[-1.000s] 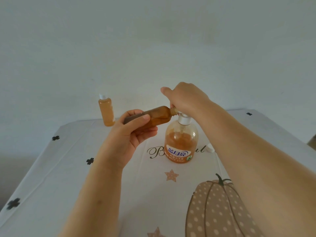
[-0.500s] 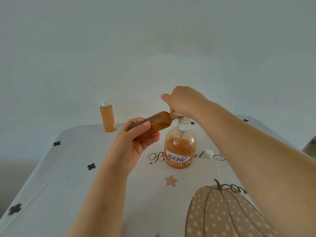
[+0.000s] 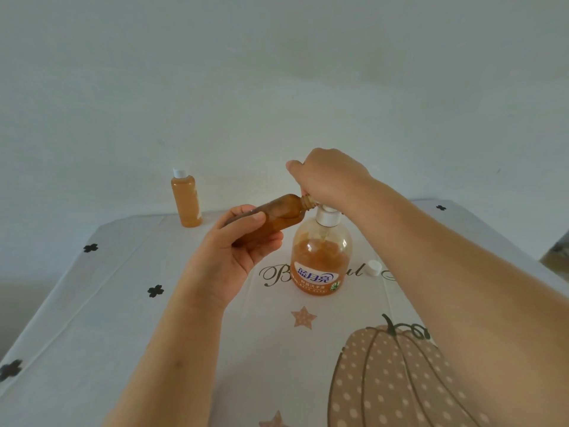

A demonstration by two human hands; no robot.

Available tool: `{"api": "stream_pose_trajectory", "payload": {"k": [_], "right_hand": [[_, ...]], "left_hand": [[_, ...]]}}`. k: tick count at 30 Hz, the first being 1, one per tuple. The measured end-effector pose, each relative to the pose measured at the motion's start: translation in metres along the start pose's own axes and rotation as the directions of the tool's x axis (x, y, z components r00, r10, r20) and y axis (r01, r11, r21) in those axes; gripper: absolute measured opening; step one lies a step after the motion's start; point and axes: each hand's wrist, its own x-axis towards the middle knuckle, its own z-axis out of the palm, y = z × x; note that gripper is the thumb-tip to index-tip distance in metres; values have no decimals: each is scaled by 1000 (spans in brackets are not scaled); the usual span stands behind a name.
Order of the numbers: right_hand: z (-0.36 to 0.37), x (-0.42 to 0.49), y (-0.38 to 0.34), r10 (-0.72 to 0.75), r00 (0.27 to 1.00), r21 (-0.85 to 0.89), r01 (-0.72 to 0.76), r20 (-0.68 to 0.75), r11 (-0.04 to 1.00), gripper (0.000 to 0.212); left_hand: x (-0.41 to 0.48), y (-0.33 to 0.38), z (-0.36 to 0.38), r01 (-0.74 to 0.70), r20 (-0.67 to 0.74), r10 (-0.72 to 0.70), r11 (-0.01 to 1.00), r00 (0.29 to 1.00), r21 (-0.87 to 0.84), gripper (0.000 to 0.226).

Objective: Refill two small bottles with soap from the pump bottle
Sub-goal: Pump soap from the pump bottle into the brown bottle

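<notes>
Rear left of worktop [image 3: 123, 303]: first bottle [image 3: 186, 200], capped, full of amber soap, standing.
Left hand [image 3: 237, 257]: fingers and thumb wrapped round second bottle [image 3: 277, 217], which is tilted with its open mouth at the nozzle.
Pump bottle [image 3: 320, 257]: upright, centre, roughly half full.
Right hand [image 3: 329, 180]: curled over the pump head, lower than half a second ago (likely another stroke).
Cap [image 3: 373, 268]: loose, just right of pump bottle.
Second refill under way; capping remains.

The right hand [image 3: 331, 178] has risen slightly, exposing white stem above the collar of the pump bottle [image 3: 321, 257]. The small bottle [image 3: 277, 215] held in the left hand [image 3: 234, 257] now tilts more steeply, neck raised.
</notes>
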Motion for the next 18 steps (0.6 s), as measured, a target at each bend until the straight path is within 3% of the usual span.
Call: {"api": "stream_pose_trajectory", "payload": {"k": [18], "right_hand": [[-14, -3, -9, 51, 998, -24, -50, 43, 998, 36]], "left_hand": [[-7, 4, 10, -61, 10, 61, 998, 998, -19, 13]]}}
